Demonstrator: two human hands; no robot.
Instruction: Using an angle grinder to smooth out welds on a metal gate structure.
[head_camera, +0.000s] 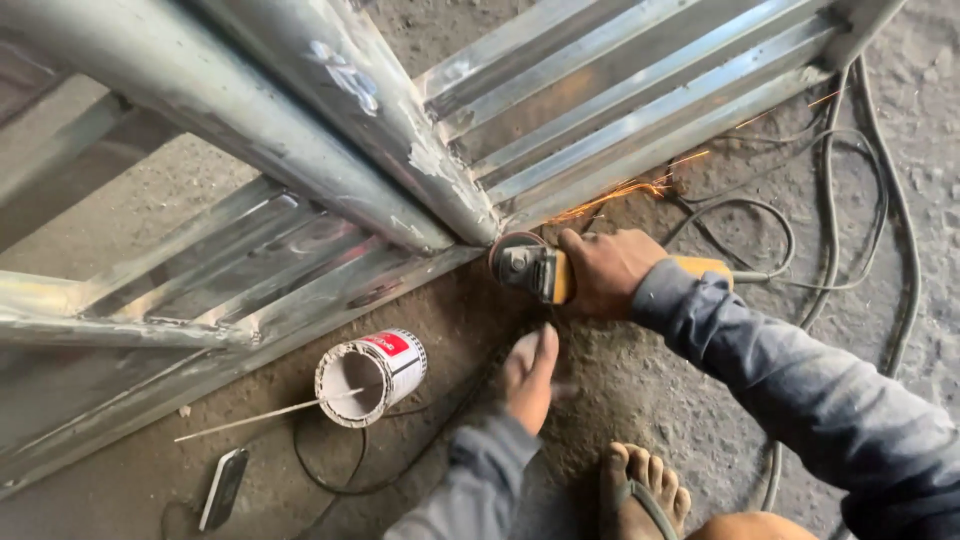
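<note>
My right hand grips a yellow angle grinder, whose disc touches the corner joint of a large grey metal frame lying on the ground. Orange sparks fly to the right along the frame's lower edge. My left hand rests below the grinder, fingers together and flat toward the dirt floor, holding nothing. Both arms wear grey long sleeves.
A white can lies on its side with a thin stick poking out. A dark flat phone-like object lies lower left. Cables loop over the floor at right. My sandalled foot is at the bottom.
</note>
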